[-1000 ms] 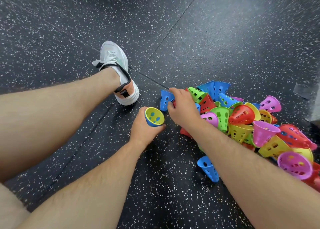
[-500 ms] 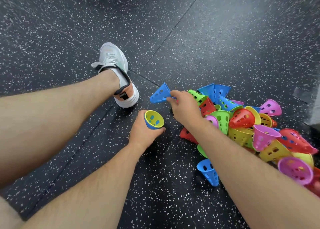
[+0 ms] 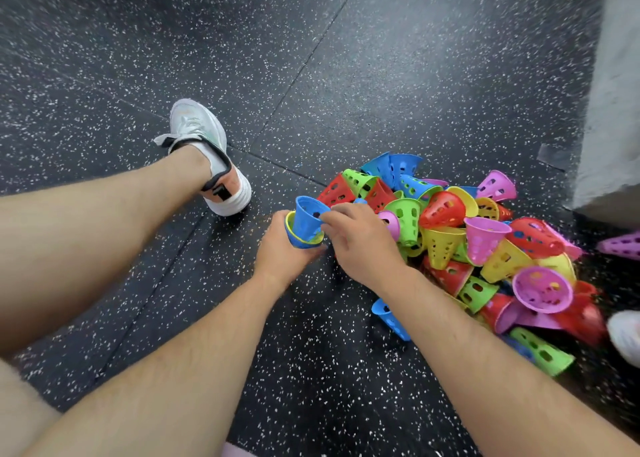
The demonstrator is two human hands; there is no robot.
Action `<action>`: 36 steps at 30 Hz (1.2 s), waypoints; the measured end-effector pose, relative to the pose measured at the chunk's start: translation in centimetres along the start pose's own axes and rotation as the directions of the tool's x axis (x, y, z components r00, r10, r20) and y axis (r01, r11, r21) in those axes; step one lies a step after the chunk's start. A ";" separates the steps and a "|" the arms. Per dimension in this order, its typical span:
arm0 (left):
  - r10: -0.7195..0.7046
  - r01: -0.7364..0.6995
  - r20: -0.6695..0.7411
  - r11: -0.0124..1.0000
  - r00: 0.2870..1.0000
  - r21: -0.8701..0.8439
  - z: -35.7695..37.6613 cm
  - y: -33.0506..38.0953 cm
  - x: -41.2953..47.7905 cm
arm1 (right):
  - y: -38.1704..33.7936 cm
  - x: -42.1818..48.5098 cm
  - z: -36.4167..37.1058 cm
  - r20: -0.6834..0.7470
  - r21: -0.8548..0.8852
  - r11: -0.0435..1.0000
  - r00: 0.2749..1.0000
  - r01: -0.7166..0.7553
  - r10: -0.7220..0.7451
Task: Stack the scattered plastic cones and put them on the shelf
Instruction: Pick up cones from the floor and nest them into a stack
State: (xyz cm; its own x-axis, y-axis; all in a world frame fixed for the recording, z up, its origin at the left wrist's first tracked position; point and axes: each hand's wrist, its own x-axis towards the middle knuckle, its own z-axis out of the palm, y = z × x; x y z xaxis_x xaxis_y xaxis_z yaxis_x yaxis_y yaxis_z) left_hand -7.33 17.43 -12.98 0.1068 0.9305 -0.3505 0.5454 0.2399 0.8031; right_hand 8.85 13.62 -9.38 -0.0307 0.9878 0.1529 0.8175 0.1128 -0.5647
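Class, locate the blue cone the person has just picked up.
In the head view, centre frame, the blue cone sits tilted in the stack held by the left hand, pinched by the right hand, left of the pile.

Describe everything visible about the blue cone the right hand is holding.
The blue cone is glossy perforated plastic, with dark holes showing inside its wall. It is held wide rim up and tilted, its narrow end sunk into the yellow-and-blue stack gripped by the left hand. The fingers of the right hand pinch its rim on the pile side. It is not fully seated: most of its body stands above the stack's rims.
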 end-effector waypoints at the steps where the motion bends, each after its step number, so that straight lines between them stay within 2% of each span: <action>1: 0.016 -0.016 0.007 1.000 1.000 -0.014 0.2 0.5 -0.3 | -0.4 -0.4 -0.4 0.051 0.039 0.999 0.998 -0.027 0.025; 4: 0.035 -0.034 0.015 0.999 0.999 -0.009 0.5 1.4 -1.2 | -0.7 -1.7 -1.6 0.168 0.083 0.984 0.975 -0.158 0.142; 7: 0.054 -0.054 0.026 0.998 0.998 0.029 1.2 2.0 -1.8 | 0.1 -2.2 -2.7 0.046 0.038 0.978 0.978 -0.205 0.203; 9: 0.068 -0.070 0.037 0.997 0.997 0.046 1.8 2.4 -2.1 | 1.1 -2.2 -3.3 -0.072 -0.058 0.975 0.975 -0.214 0.209; 11: 0.081 -0.084 0.057 0.995 0.995 0.048 2.5 2.7 -2.4 | 2.2 -2.4 -3.8 -0.125 -0.176 0.957 0.969 -0.231 0.212; 17: 0.104 -0.112 0.099 0.991 0.990 0.075 3.4 2.8 -2.9 | 4.1 -3.1 -4.1 0.119 -0.397 0.881 0.938 -0.255 0.325; 22: 0.077 -0.087 0.104 0.992 0.992 0.096 2.9 2.3 -3.1 | 4.5 -2.1 -3.5 0.183 -0.549 0.808 0.913 -0.213 0.364; 27: 0.054 -0.066 0.103 0.991 0.993 0.116 2.4 1.9 -2.9 | 5.2 -1.4 -2.5 0.225 -0.611 0.781 0.917 -0.130 0.329; 31: 0.048 -0.059 0.088 0.991 0.995 0.122 2.3 1.6 -2.9 | 5.4 -1.4 -2.3 0.190 -0.552 0.825 0.945 -0.121 0.265; 34: 0.044 -0.052 0.070 0.992 0.997 0.117 2.1 1.3 -2.8 | 4.8 -1.6 -3.2 0.126 -0.290 0.942 0.969 -0.168 0.212; 36: 0.038 -0.044 0.055 0.993 0.998 0.110 2.1 1.2 -2.9 | 4.1 -1.7 -3.9 0.146 -0.092 0.977 0.968 -0.190 0.202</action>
State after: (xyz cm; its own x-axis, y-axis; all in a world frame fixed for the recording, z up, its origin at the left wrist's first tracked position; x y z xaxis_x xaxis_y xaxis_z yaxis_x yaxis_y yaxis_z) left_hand -5.26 14.46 -12.00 0.1728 0.9224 -0.3454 0.6285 0.1668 0.7597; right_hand 14.55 11.97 -8.78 0.0513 0.9951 -0.0847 0.8578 -0.0874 -0.5065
